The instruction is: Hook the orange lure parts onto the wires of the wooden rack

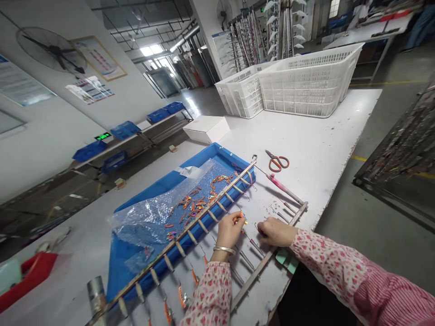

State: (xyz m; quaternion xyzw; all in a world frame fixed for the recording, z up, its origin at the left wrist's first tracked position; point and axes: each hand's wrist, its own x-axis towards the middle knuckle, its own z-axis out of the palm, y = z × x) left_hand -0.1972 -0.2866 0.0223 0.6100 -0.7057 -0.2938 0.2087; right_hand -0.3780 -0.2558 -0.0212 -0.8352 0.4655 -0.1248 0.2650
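At frame centre, the left hand (229, 228) pinches an orange lure (239, 219) over the metal rack (217, 206); the right hand (274, 231) rests just beside it.

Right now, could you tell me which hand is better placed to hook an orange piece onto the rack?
Probably the left hand: it pinches an orange piece over the metal rack, while the right hand rests on that rack.
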